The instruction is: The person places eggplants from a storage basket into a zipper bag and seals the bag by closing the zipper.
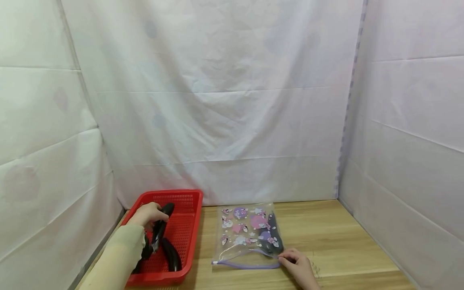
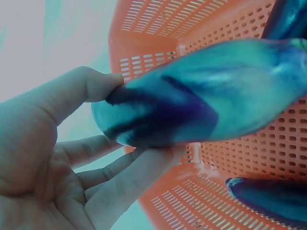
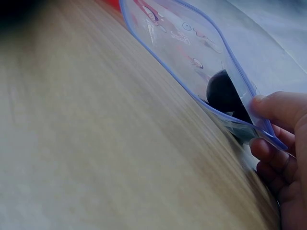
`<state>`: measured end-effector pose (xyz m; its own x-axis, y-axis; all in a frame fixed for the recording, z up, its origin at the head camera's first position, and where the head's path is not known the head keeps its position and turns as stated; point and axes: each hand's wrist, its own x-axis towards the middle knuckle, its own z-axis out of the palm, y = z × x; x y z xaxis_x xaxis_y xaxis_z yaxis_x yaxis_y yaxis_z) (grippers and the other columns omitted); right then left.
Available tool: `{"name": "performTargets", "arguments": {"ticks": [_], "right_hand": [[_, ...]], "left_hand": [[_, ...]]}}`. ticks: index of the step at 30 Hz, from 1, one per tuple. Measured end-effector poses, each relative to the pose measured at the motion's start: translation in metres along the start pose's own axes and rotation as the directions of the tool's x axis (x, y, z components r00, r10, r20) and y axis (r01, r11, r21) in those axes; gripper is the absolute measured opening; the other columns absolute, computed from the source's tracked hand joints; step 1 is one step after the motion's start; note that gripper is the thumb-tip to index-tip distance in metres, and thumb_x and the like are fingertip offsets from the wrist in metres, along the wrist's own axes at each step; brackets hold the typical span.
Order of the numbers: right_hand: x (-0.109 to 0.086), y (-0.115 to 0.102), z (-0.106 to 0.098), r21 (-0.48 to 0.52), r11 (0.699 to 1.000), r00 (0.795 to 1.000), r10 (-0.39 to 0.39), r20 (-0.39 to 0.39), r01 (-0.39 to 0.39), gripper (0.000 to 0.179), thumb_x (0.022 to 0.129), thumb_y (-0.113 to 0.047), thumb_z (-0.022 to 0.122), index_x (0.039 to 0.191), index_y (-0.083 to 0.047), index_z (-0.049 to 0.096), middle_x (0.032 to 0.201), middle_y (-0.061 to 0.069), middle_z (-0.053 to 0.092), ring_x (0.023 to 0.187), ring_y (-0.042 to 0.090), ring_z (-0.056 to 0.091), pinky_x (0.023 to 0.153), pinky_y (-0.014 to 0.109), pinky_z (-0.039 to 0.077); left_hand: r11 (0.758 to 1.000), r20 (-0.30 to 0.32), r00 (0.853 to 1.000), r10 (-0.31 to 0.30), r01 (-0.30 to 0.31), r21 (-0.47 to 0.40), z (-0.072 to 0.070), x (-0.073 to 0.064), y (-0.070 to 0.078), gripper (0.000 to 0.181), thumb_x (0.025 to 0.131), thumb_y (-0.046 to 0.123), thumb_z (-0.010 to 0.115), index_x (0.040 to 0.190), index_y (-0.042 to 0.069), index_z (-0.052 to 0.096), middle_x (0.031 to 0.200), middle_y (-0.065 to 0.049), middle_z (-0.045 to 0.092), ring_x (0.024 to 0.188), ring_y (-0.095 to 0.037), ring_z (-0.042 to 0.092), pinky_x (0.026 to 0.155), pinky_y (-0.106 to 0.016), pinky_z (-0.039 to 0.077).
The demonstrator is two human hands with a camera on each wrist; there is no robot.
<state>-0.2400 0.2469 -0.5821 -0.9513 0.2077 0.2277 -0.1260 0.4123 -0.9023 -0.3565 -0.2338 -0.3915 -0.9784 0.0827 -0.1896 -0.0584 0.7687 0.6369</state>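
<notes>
My left hand [image 1: 146,214] is over the red basket [image 1: 197,225] and grips a dark eggplant [image 1: 158,231] by its rounded end. In the left wrist view, thumb and fingers lie on opposite sides of this eggplant [image 2: 230,91], its stem end pointing away from the palm. Another eggplant [image 1: 172,255] lies in the basket, and more dark ones show partly under my wrist. My right hand [image 1: 299,266] pinches the corner of a clear printed zipper bag [image 1: 232,241] at its purple-edged mouth, which gapes. Inside the bag, along its right side, lies a dark eggplant [image 3: 223,93].
The wooden table [image 1: 319,229] carries the basket at left and the bag lying flat at centre. White cloth [image 1: 224,121] hangs behind and along both sides. A white slider [image 1: 215,262] sits at the left end of the bag's zipper.
</notes>
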Motion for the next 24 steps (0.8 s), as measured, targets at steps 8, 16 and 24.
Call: {"name": "performTargets", "arguments": {"ticks": [8, 16, 24], "right_hand": [[-0.0010, -0.0012, 0.0017, 0.000, 1.000, 1.000, 0.018, 0.002, -0.018, 0.006, 0.079, -0.009, 0.078, 0.076, -0.013, 0.074, 0.084, -0.004, 0.065, 0.083, 0.008, 0.058, 0.076, 0.024, 0.046], [-0.0007, -0.0011, 0.0012, 0.007, 1.000, 1.000, 0.012, -0.005, -0.012, 0.008, 0.079, -0.009, 0.078, 0.075, -0.014, 0.074, 0.083, -0.005, 0.065, 0.083, 0.008, 0.058, 0.077, 0.023, 0.046], [-0.0016, -0.0013, 0.0008, 0.037, 0.999, 0.999, -0.030, -0.017, 0.031, 0.009, 0.078, -0.009, 0.079, 0.073, -0.014, 0.073, 0.083, 0.005, 0.067, 0.081, 0.008, 0.059, 0.076, 0.022, 0.046]], "left_hand": [[1.000, 0.021, 1.000, 0.001, -0.001, -0.021, 0.0000, -0.0020, 0.0020, 0.065, 0.081, 0.015, 0.072, 0.129, -0.018, 0.043, 0.101, -0.025, 0.058, 0.071, -0.027, 0.062, 0.065, -0.046, 0.056], [1.000, 0.033, 0.999, 0.004, -0.003, -0.028, 0.0019, -0.0027, 0.0059, 0.065, 0.081, 0.014, 0.072, 0.129, -0.018, 0.042, 0.100, -0.024, 0.058, 0.073, -0.028, 0.062, 0.067, -0.047, 0.056], [1.000, 0.023, 0.999, 0.023, -0.023, -0.002, 0.0066, -0.0049, 0.0068, 0.057, 0.082, 0.013, 0.071, 0.124, -0.017, 0.048, 0.094, -0.022, 0.060, 0.067, -0.025, 0.063, 0.064, -0.046, 0.056]]}}
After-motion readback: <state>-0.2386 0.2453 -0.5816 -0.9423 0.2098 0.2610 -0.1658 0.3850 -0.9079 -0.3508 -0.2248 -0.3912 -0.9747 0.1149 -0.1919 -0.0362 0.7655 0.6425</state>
